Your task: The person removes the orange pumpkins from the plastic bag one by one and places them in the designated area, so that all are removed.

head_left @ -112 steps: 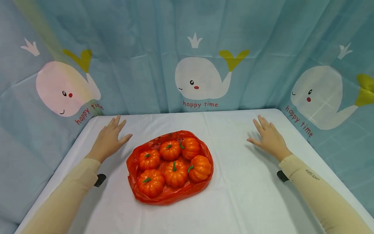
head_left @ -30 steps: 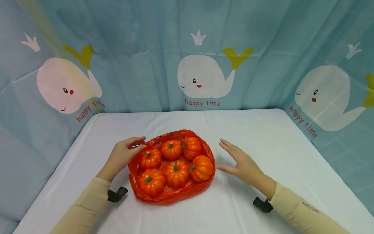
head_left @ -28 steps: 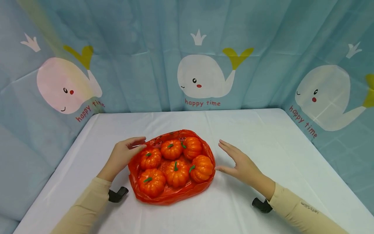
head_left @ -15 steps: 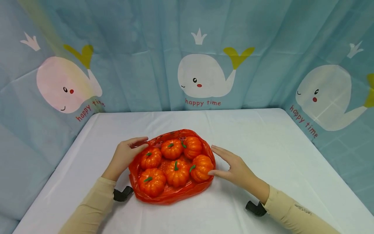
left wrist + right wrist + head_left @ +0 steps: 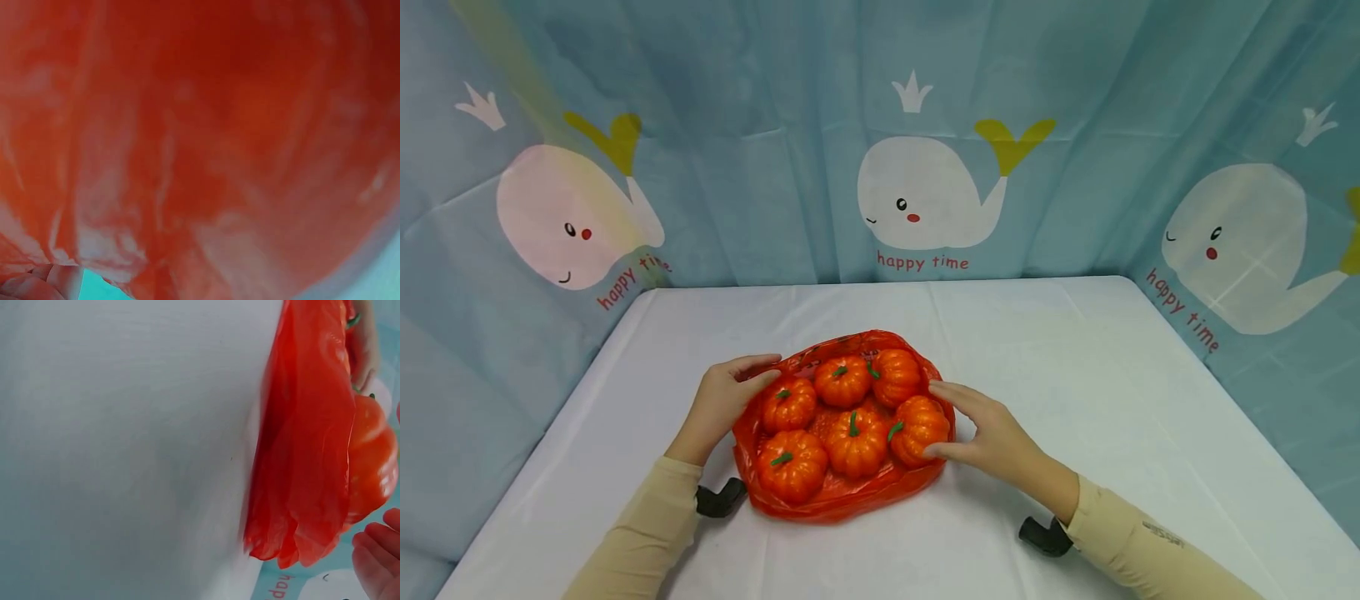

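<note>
A red plastic bag (image 5: 842, 507), its mouth spread wide, lies on the white table with several small orange pumpkins (image 5: 793, 477) inside, each with a green stem. My left hand (image 5: 717, 408) is at the bag's left rim, fingers extended along its edge. In the left wrist view the bag (image 5: 206, 125) fills nearly everything, with a few fingertips (image 5: 37, 284) at the bottom corner. My right hand (image 5: 996, 437) reaches over the right rim, thumb and fingers spread around the rightmost pumpkin (image 5: 921, 427). The right wrist view has that hand (image 5: 378, 556) below a pumpkin (image 5: 369, 462) and the bag's side.
A white cloth covers the table (image 5: 1060, 358). Blue curtains (image 5: 752, 208) with printed whales rise along its back and both sides. Black wrist cameras (image 5: 721, 498) hang below both sleeves.
Both hands have come inward from the table's sides to the bag. In the last second my right hand has moved left over the rim to the rightmost pumpkin; my left hand has shifted slightly right.
</note>
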Demonstrator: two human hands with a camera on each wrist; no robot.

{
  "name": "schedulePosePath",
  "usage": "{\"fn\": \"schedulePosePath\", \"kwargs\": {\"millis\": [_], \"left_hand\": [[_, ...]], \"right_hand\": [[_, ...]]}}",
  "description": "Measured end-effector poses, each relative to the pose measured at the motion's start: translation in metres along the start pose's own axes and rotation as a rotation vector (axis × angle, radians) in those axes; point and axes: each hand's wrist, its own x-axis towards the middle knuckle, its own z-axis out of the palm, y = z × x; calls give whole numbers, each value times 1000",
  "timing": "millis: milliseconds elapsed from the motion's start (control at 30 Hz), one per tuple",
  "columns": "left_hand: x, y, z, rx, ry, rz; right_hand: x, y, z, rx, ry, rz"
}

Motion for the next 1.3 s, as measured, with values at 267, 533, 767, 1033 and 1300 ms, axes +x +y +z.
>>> {"fn": "schedulePosePath", "kwargs": {"millis": [267, 533, 767, 1033, 1300], "left_hand": [[0, -1, 1, -20, 13, -17], [-1, 0, 2, -53, 15, -19], [-2, -1, 2, -66, 19, -21], [-2, -1, 2, -71, 23, -18], [-2, -2, 3, -90, 18, -16]], "right_hand": [[2, -5, 5, -5, -41, 22], [3, -7, 8, -12, -60, 35], [5, -9, 10, -27, -79, 62], [3, -13, 11, -6, -52, 51], [1, -16, 6, 10, 21, 19]]}}
